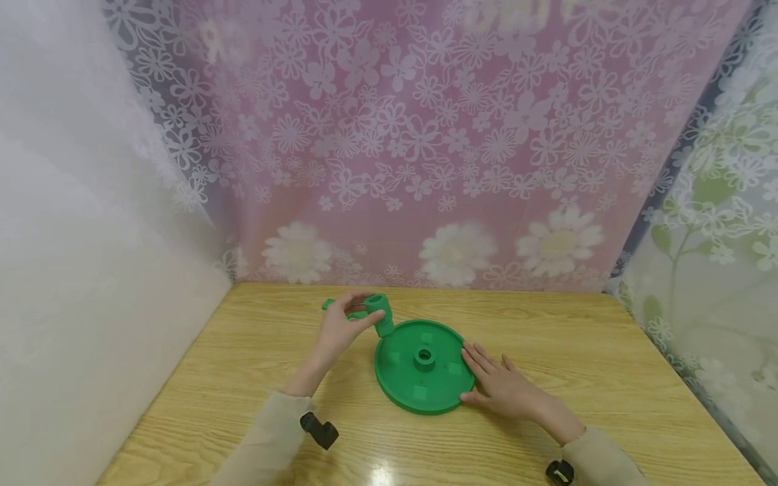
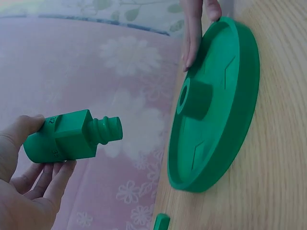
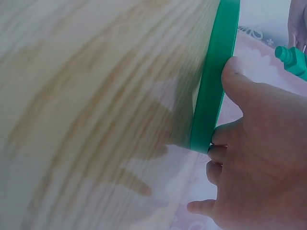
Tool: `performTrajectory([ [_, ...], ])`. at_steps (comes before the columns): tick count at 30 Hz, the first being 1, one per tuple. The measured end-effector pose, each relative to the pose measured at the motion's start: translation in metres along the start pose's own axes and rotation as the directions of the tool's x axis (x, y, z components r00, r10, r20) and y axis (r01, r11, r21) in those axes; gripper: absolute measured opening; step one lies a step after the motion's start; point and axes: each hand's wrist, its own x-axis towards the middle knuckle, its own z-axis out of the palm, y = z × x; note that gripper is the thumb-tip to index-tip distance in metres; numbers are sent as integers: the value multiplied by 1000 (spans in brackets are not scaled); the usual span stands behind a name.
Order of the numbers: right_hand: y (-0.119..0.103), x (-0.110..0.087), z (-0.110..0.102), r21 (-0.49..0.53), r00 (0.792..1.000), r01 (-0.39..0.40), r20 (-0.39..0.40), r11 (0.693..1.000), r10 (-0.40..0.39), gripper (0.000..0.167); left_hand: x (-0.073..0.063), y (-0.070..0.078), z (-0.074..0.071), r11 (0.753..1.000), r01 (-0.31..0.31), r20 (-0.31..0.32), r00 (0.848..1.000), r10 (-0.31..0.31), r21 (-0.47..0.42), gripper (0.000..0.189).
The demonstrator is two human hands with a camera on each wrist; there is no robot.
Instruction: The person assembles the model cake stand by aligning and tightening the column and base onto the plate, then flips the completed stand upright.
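Two main green parts are in hand, and on inspection they are separate. The round disc (image 1: 396, 372) lies flat on the wooden tabletop (image 1: 547, 337), its raised rim and central collar (image 1: 424, 366) facing up; the collar's bore is unfilled. The post (image 2: 72, 136) is held off the tabletop, just beyond the disc's rim between ten and eleven o'clock, touching neither disc nor collar. The left hand (image 1: 338, 329) has a narrow grip, thumb on one side of the post's wider body and fingers on the other; the ridged narrow end (image 2: 106, 130) is exposed and, in the head view, points downward. The right hand (image 1: 503, 390) has a spread grip at three to four o'clock on the disc, thumb and fairly straight fingers touching the rim without closing round it. At ten o'clock, past the left hand, a small green piece (image 1: 328, 304) lies on the tabletop; the hand partly hides this area, so whether there are more pieces cannot be told. Assessed stage: early. Post and disc are brought near each other, but no joint is made, and the small piece appears unused.
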Motion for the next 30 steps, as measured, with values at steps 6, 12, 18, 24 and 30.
performTrajectory([
  [6, -3, 0, -2, 19, 1000, 4, 10, 1000, -4, 89, 0, 0, 16, 999, -39, 2, 999, 39, 9, 50],
  [12, -5, -1, -4, 27, 1000, 0, 18, 1000, 0, 89, 0, 0, 29, 995, -61, 36, 997, 64, -77, 53],
  [18, -3, 0, -4, 13, 1000, -3, 16, 1000, 2, 89, 1, 1, 43, 984, -71, 84, 993, 86, -166, 51],
  [24, -3, 1, -4, 14, 1000, -7, 26, 1000, 7, 89, 1, -2, 57, 982, -101, 106, 987, 119, -160, 49],
  [30, -2, 1, -3, 0, 1000, 6, 12, 1000, -6, 87, -2, -5, 68, 976, -132, 118, 981, 153, -171, 51],
])
